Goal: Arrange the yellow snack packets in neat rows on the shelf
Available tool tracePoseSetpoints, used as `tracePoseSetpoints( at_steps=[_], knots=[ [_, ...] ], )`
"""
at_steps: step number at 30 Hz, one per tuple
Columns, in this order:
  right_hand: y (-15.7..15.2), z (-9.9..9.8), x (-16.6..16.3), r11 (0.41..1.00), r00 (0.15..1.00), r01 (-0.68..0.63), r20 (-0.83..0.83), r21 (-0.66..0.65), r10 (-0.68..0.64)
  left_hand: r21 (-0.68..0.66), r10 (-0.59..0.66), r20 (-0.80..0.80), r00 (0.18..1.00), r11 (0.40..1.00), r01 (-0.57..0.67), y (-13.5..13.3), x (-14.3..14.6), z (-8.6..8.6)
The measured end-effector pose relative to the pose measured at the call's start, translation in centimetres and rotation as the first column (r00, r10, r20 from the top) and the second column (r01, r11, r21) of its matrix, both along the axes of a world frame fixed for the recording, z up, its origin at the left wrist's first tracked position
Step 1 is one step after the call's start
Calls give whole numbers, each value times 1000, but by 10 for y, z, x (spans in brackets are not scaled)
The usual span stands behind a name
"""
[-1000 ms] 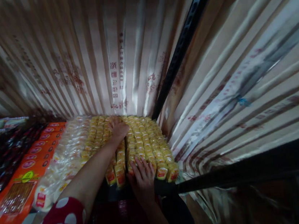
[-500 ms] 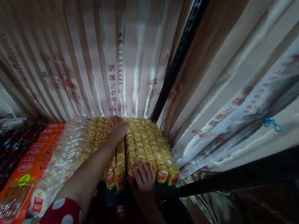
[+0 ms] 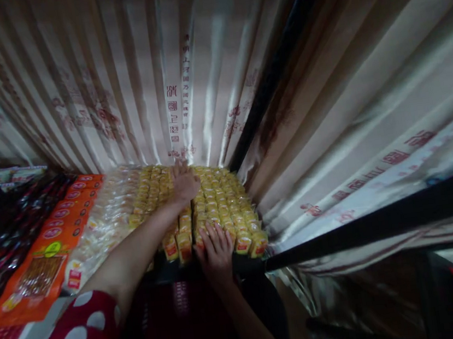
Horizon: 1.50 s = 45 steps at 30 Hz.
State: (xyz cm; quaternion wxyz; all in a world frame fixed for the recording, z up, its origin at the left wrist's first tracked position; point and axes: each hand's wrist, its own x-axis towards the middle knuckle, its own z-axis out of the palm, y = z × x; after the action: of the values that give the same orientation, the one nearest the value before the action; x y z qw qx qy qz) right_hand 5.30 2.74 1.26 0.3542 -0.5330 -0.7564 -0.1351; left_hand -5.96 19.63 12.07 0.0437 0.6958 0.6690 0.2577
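Observation:
Rows of small yellow wrapped snack packets (image 3: 226, 202) stand side by side on a dark shelf. My left hand (image 3: 186, 184) reaches over them to the far end, its fingers stretched out by the curtain. The fingertips are dim there, and I cannot tell how firmly they touch the packets. My right hand (image 3: 216, 247) lies over the front end of the rows, fingers spread and resting on the nearest packets. A dark gap runs between two rows, just left of the right hand.
To the left lie clear-wrapped pale packets (image 3: 112, 216), orange snack bags (image 3: 47, 257) and dark shiny packages (image 3: 6, 229). A printed pale curtain (image 3: 138, 92) hangs behind. A black upright post (image 3: 268, 104) and a black rail (image 3: 361, 224) stand at the right.
The view has shifted, so the shelf sits slightly higher in the picture. Both hands keep nearly the same places on the yellow packets, the left at the back and the right in front.

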Motion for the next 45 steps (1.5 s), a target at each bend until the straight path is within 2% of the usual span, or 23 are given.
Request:
tracePoseSetpoints(
  at_steps=[3,6,11,13,16,18,21,27,35,45],
  knots=[
    [-1,-2,-1,1000,1000,7,19,5,-7,41,-30,86,996,999,27,-42,-4,2],
    [-1,-5,-2,1000,999,22,49,-2,-22,122,-69,195,978,991,45,-99,-12,-8],
    [-2,-6,-3,999,994,41,102,-26,-38,213,-168,321,932,972,101,-194,-25,-43],
    [-2,-5,-3,999,992,47,116,-25,-44,187,-165,367,915,977,101,-220,-29,-59],
    [-2,-4,-4,998,992,52,116,-26,-49,71,-72,392,917,996,48,-242,-29,-80],
    [-3,-4,-4,998,992,57,110,-28,-53,7,-29,383,923,1000,28,-248,-27,-92],
    [-3,-3,-4,998,993,58,103,-32,-54,-33,-28,369,929,999,44,-248,-22,-104],
    [-3,-6,-5,998,993,65,99,-26,-62,32,-83,330,940,997,77,-236,-10,-120],
    [-4,-7,-2,999,995,48,91,5,-48,109,-10,336,942,994,-28,-229,1,-122],
    [-7,-8,2,997,987,-57,148,-41,63,137,-46,443,896,990,-17,-224,6,-132]
  ],
)
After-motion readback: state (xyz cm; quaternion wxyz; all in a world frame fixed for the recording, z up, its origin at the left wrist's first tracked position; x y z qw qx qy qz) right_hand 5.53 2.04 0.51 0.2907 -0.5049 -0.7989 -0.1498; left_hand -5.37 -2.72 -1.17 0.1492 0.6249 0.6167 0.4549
